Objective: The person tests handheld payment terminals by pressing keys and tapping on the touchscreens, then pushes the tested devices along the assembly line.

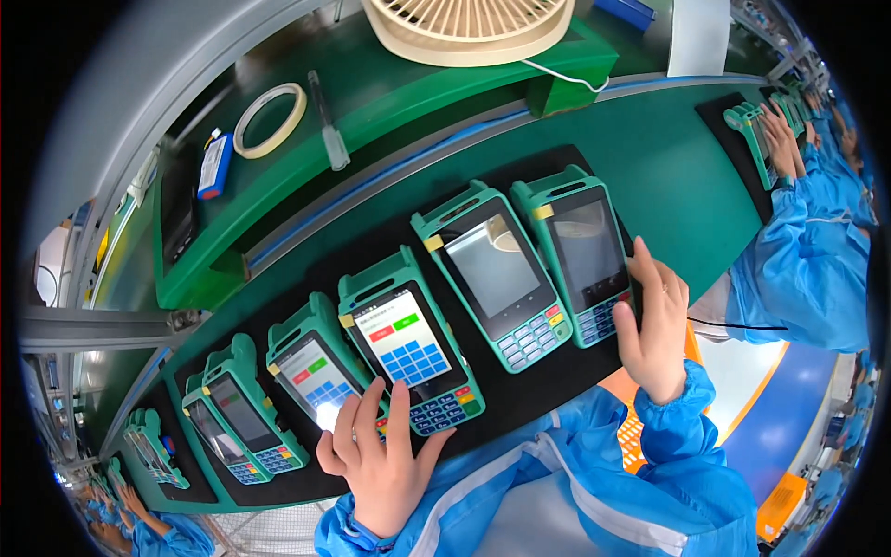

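Several green handheld payment terminals lie face up in a slanting row on a black mat [506, 418]. My left hand [385, 464] is open, fingers spread over the lower ends of two lit ones. Its fingertips are at the keypad of the left lit terminal [316, 362] and the screen of the right lit terminal [404, 343], whose display has a red and a green button above a blue key grid. At the right end, my open right hand [657, 325] rests by the edge of a dark-screened terminal [583, 251], thumb near its keypad. Another unlit terminal [492, 274] lies between.
More terminals [243, 408] lie at the left. On a raised green shelf [399, 88] are a tape roll [269, 121], a pen [327, 121], a blue battery pack [214, 165] and a beige fan [473, 23]. Co-workers in blue sleeves [798, 251] handle terminals at the right.
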Action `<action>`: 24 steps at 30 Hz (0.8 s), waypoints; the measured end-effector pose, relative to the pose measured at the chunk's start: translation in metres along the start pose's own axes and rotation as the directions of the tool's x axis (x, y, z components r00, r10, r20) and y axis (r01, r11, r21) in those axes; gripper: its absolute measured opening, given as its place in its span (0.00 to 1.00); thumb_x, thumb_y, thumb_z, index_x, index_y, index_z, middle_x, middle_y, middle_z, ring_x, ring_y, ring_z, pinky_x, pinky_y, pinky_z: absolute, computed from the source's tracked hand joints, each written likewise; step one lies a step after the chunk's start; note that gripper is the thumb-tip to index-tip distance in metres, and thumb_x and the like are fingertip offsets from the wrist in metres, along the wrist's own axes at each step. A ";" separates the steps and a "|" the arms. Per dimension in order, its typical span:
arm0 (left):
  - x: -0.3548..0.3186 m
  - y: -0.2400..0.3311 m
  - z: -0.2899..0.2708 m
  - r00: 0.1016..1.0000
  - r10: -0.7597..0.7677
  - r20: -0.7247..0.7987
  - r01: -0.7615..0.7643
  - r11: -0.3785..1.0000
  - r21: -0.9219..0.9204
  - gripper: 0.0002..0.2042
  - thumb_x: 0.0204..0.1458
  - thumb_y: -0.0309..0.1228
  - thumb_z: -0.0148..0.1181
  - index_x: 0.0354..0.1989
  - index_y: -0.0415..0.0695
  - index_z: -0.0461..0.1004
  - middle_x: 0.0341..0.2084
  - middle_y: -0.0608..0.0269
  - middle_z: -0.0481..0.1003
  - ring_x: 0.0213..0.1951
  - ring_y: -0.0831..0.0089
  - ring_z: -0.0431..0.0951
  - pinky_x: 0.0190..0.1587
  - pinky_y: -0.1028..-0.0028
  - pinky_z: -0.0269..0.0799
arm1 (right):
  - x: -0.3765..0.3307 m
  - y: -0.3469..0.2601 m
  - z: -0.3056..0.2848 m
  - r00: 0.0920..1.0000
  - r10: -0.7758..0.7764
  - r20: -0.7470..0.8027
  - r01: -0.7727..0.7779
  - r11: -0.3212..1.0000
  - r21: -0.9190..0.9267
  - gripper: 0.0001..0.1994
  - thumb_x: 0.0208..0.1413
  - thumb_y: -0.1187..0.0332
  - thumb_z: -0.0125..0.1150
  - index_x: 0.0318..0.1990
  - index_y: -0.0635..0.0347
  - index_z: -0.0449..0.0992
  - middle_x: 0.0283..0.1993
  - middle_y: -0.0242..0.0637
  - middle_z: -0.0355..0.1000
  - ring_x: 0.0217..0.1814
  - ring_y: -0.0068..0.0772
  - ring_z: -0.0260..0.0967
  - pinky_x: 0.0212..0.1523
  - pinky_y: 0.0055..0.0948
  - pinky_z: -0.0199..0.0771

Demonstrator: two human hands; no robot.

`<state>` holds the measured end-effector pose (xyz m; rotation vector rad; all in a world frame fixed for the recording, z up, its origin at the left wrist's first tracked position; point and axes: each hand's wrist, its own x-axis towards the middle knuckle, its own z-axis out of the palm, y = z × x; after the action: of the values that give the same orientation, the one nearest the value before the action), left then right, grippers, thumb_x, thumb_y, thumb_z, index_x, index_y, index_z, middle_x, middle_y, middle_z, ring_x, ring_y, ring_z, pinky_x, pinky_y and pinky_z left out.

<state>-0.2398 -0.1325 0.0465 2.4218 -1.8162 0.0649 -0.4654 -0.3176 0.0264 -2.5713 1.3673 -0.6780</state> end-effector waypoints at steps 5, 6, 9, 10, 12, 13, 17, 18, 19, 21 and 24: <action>0.024 0.018 0.000 0.992 0.109 -0.067 -0.109 0.994 -0.001 0.30 0.37 0.45 0.69 0.53 0.56 0.69 0.53 0.62 0.65 0.56 0.63 0.58 0.54 0.58 0.44 | 0.007 -0.007 0.001 0.993 -0.097 0.061 0.082 0.973 0.216 0.34 0.43 0.63 0.62 0.60 0.63 0.61 0.48 0.45 0.69 0.50 0.46 0.62 0.54 0.40 0.57; 0.029 0.029 -0.002 0.989 0.137 -0.048 -0.139 0.990 -0.040 0.30 0.36 0.45 0.69 0.53 0.60 0.69 0.54 0.64 0.64 0.56 0.66 0.59 0.54 0.61 0.47 | 0.007 -0.007 0.003 0.990 -0.134 0.037 0.125 0.975 0.186 0.33 0.42 0.61 0.63 0.58 0.63 0.63 0.49 0.44 0.69 0.51 0.46 0.62 0.53 0.40 0.57; 0.045 0.048 0.019 0.936 0.342 -0.085 -0.314 0.919 0.240 0.21 0.51 0.40 0.55 0.56 0.66 0.67 0.58 0.74 0.62 0.56 0.74 0.59 0.53 0.64 0.49 | -0.001 -0.003 0.013 0.972 -0.228 -0.062 0.229 0.973 0.009 0.27 0.38 0.59 0.66 0.50 0.57 0.72 0.50 0.35 0.70 0.52 0.41 0.64 0.51 0.38 0.58; 0.050 0.051 0.023 0.941 0.337 -0.036 -0.312 0.903 0.295 0.19 0.55 0.37 0.49 0.57 0.65 0.67 0.60 0.76 0.60 0.58 0.74 0.57 0.55 0.63 0.48 | -0.004 -0.002 0.015 0.962 -0.256 -0.097 0.253 0.967 -0.034 0.25 0.38 0.59 0.66 0.47 0.56 0.74 0.49 0.33 0.70 0.50 0.39 0.65 0.50 0.37 0.58; 0.052 0.052 0.031 0.937 0.337 -0.096 -0.295 0.906 0.303 0.19 0.55 0.36 0.49 0.57 0.64 0.67 0.61 0.76 0.59 0.60 0.73 0.55 0.56 0.63 0.46 | -0.010 -0.002 0.020 0.943 -0.272 -0.191 0.259 0.961 -0.092 0.18 0.38 0.60 0.64 0.39 0.54 0.78 0.45 0.32 0.72 0.47 0.35 0.67 0.46 0.34 0.59; 0.053 0.051 0.034 0.925 0.347 -0.154 -0.287 0.905 0.313 0.20 0.55 0.36 0.49 0.57 0.63 0.67 0.62 0.76 0.58 0.62 0.72 0.54 0.57 0.62 0.45 | -0.011 -0.002 0.020 0.943 -0.274 -0.188 0.263 0.961 -0.085 0.18 0.38 0.60 0.64 0.39 0.54 0.78 0.45 0.32 0.72 0.47 0.35 0.67 0.46 0.34 0.59; 0.050 0.052 0.035 0.935 0.321 -0.153 -0.269 0.921 0.283 0.20 0.54 0.37 0.50 0.58 0.61 0.66 0.62 0.78 0.58 0.65 0.70 0.49 0.60 0.60 0.41 | -0.013 0.003 0.020 0.943 -0.268 -0.196 0.258 0.963 -0.076 0.14 0.39 0.60 0.63 0.35 0.54 0.80 0.43 0.32 0.72 0.45 0.35 0.66 0.44 0.34 0.60; 0.052 0.053 0.033 0.936 0.319 -0.148 -0.268 0.920 0.285 0.20 0.54 0.37 0.50 0.58 0.61 0.66 0.62 0.78 0.58 0.65 0.70 0.49 0.60 0.60 0.41 | -0.014 0.003 0.022 0.939 -0.273 -0.207 0.258 0.961 -0.096 0.14 0.40 0.59 0.63 0.35 0.54 0.80 0.43 0.31 0.72 0.46 0.34 0.65 0.45 0.33 0.60; 0.054 0.056 0.029 0.940 0.308 -0.148 -0.263 0.928 0.263 0.20 0.50 0.36 0.56 0.54 0.63 0.69 0.60 0.77 0.61 0.62 0.69 0.51 0.59 0.60 0.41 | -0.015 0.003 0.022 0.935 -0.281 -0.217 0.262 0.958 -0.115 0.14 0.40 0.59 0.63 0.35 0.53 0.80 0.44 0.30 0.72 0.47 0.33 0.65 0.45 0.33 0.59; 0.055 0.057 0.026 0.946 0.291 -0.143 -0.251 0.937 0.243 0.20 0.45 0.35 0.62 0.50 0.65 0.73 0.58 0.77 0.63 0.60 0.67 0.53 0.57 0.61 0.41 | -0.014 0.002 0.019 0.934 -0.301 -0.194 0.279 0.951 -0.134 0.13 0.41 0.59 0.62 0.35 0.53 0.80 0.44 0.29 0.72 0.47 0.33 0.64 0.46 0.33 0.59; 0.054 0.049 0.027 0.938 0.314 -0.146 -0.267 0.924 0.274 0.21 0.43 0.39 0.64 0.49 0.68 0.72 0.57 0.75 0.63 0.60 0.64 0.52 0.58 0.58 0.40 | -0.013 0.002 0.020 0.933 -0.314 -0.174 0.291 0.946 -0.143 0.13 0.43 0.59 0.62 0.35 0.53 0.80 0.44 0.28 0.72 0.48 0.33 0.63 0.47 0.32 0.58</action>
<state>-0.2727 -0.2004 0.0287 2.1747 -2.1735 0.5622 -0.4646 -0.3097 0.0039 -2.9112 1.0932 -0.9475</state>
